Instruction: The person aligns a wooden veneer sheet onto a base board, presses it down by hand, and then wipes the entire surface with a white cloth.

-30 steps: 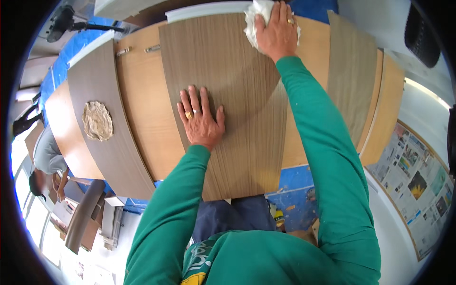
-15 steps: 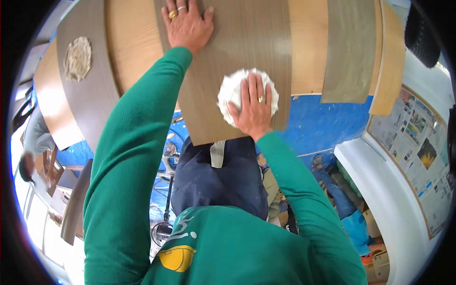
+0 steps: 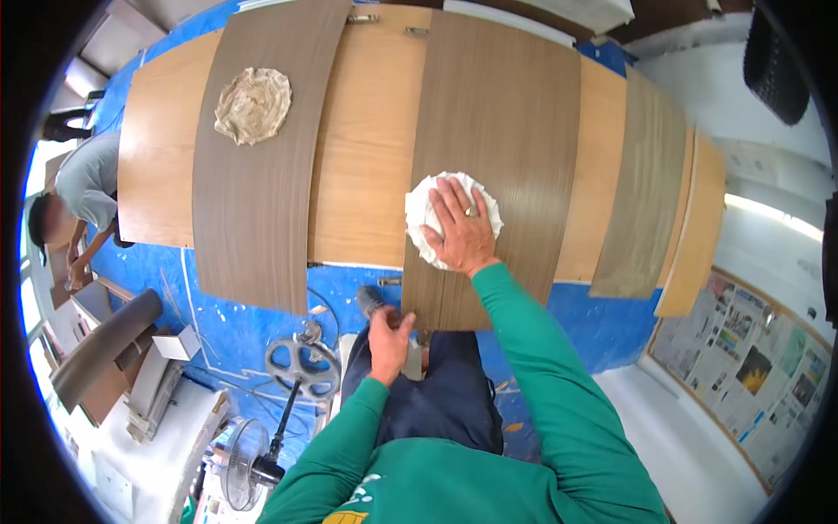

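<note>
My right hand (image 3: 460,230) lies flat, fingers stretched out, on a round white cloth pad (image 3: 422,236). Beneath the pad is a brown wood-grain panel (image 3: 497,113), near its left edge. My left hand (image 3: 388,342) is closed beside that panel's near left corner, in front of my lap. Its fingers are curled with the thumb against them; what they grip, if anything, is hidden. A pale grey-green strip (image 3: 413,360) hangs just right of this hand.
Left lies another brown panel (image 3: 253,201) bearing a crumpled beige cloth pad (image 3: 253,105). Light wooden boards (image 3: 362,157) support the panels over blue floor sheeting (image 3: 349,284). A fan (image 3: 247,463) stands lower left. A person in grey (image 3: 87,183) bends over at far left.
My left hand has left the panel's far left part and come back to its near corner, closing. The right hand still rests on the white pad, now near the panel's left edge. The view has shifted.
</note>
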